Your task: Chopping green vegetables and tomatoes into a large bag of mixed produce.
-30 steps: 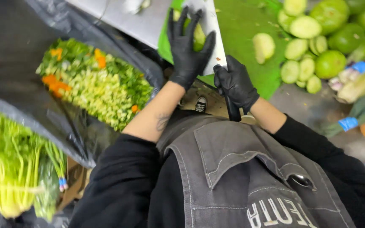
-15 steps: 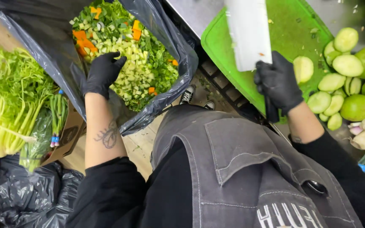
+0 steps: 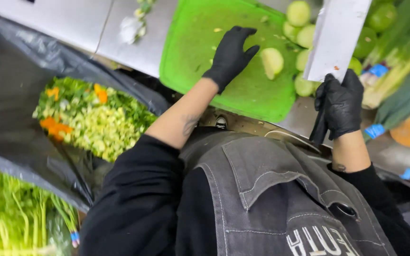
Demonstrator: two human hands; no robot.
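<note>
The left hand (image 3: 231, 54), open and gloved, rests on the green cutting board (image 3: 191, 57). A peeled vegetable piece (image 3: 272, 62) lies just right of its fingertips. The right hand (image 3: 340, 105) grips the cleaver (image 3: 335, 38), blade raised, farther off.

A steel surface (image 3: 119, 38) is carrying a bright green cutting board (image 3: 200, 47), which is lying flat and overhanging the near edge. Left of the board, a small heap of pale scraps (image 3: 131, 28) is sitting on the bare metal. Right of the board, whole green fruits (image 3: 380, 16) and bundled leafy stalks (image 3: 399, 71) are lying.
</note>
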